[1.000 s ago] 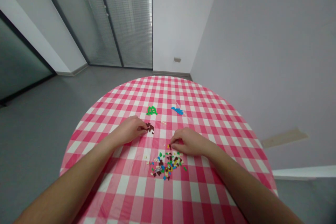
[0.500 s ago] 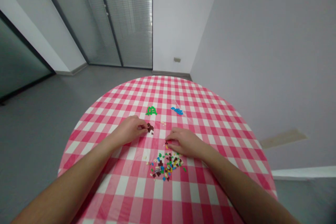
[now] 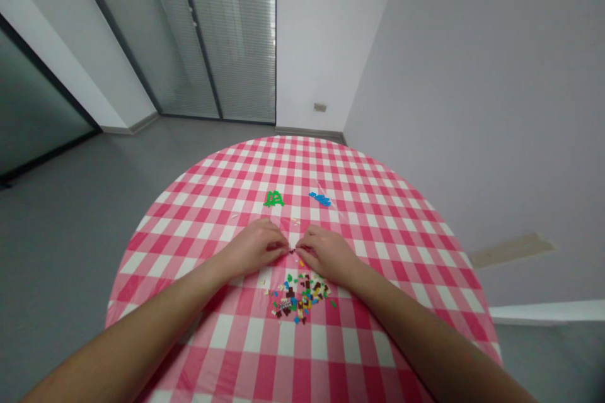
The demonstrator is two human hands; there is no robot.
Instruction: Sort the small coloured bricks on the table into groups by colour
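Note:
My left hand (image 3: 258, 247) and my right hand (image 3: 328, 253) come together fingertip to fingertip over the middle of the table. Between their pinched fingers is a small dark brown toy brick (image 3: 292, 250), which both hands seem to grip. A tiny yellow brick (image 3: 301, 262) lies just under my right fingers. Closer to me spreads a mixed heap of small bricks (image 3: 306, 293) in brown, green, blue, yellow and white. The brown pile beside my left hand is hidden behind it now.
Beyond my hands lie a green brick pile (image 3: 274, 199) and a blue brick pile (image 3: 320, 199). A few pale pieces (image 3: 295, 221) sit between them and my hands. A red-and-white checked cloth (image 3: 368, 340) covers the round table.
My left hand has moved right and toward me, from the brown pile to my right fingertips. My right hand has shifted slightly left with the brown brick.

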